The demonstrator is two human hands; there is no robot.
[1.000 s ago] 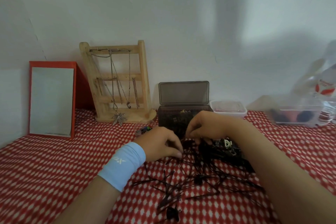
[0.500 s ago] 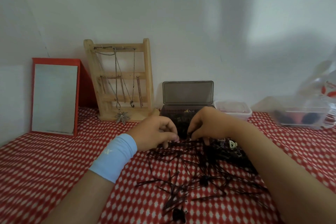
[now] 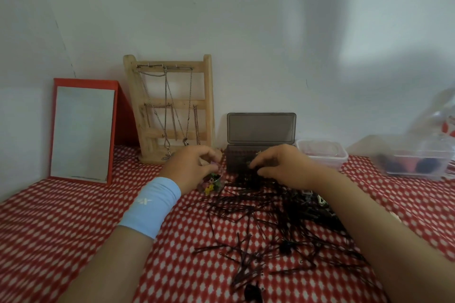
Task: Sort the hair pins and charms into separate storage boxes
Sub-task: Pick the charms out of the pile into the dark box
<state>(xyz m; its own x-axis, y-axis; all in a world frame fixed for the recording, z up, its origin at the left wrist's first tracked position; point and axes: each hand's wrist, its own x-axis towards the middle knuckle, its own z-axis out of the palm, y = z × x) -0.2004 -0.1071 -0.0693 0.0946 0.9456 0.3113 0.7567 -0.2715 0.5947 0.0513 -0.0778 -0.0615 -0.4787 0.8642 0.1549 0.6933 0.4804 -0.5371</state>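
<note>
Left hand (image 3: pixel 194 167) pinches a charm (image 3: pixel 213 163) over the charm cup (image 3: pixel 219 183). Right hand's (image 3: pixel 283 166) grip among hair pins (image 3: pixel 236 206): cannot tell. Recommend releasing low.

— Along the wall, left side?
— Red-framed mirror (image 3: pixel 82 130), propped, leaning back. Just beside it, wooden jewellery stand (image 3: pixel 172 104), hung with thin chains (image 3: pixel 165 96).
— Underneath?
— Red-and-white checked cloth (image 3: pixel 61 229), spread across the whole surface.
— Far right?
— Clear plastic tub (image 3: pixel 416 160), dark and red shapes inside, too blurred to name. Crinkled clear bag (image 3: pixel 440 115) above it. Plain white wall (image 3: pixel 246 19) behind.
</note>
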